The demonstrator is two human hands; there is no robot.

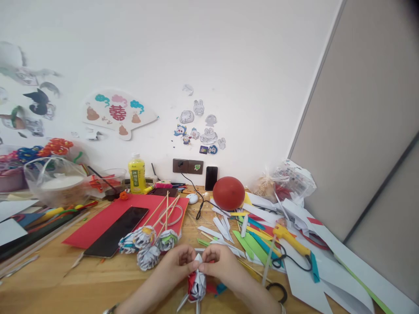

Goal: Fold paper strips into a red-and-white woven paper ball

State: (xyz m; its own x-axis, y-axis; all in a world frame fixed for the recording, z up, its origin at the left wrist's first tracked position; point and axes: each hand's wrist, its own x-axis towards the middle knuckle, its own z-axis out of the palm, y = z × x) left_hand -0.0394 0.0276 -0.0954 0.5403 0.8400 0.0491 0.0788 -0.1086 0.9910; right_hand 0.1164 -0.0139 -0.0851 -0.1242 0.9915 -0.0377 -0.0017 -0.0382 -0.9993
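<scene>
2 hands (199,264) pinching 1 folded-paper piece (197,283)

On my tabletop (75,279), the bottle (137,175) stands behind the paper flowers (149,246); the balloon (228,193) lies right of it.

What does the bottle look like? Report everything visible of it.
The bottle stands upright at the table's back, by the wall, behind the red sheet. It looks plastic and mostly yellow, its white cap on, its green label bearing pale characters. Neither the left hand nor the right hand touches it.
</scene>
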